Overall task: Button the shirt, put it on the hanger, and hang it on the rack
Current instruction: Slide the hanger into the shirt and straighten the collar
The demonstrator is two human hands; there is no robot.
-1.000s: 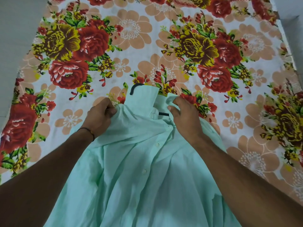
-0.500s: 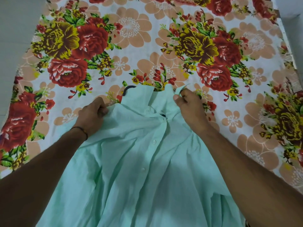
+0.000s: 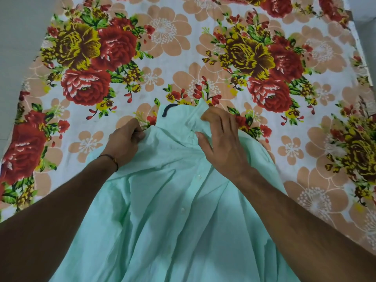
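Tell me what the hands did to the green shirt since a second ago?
The right hand drew its side of the collar leftward across the neck, covering the black hanger bar that showed there before; it still holds that collar. Unchanged: the left hand grips the shirt at the shoulder, the hanger hook peeks out above the collar, and the floral sheet lies underneath.

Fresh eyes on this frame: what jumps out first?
The floral bedsheet, loud with red and yellow roses, fills most of the frame. Spread on it at lower centre is a mint-green shirt, with a black hanger hook poking out above its collar. The left hand grips the fabric left of the collar, and the right hand pinches the collar's right side.
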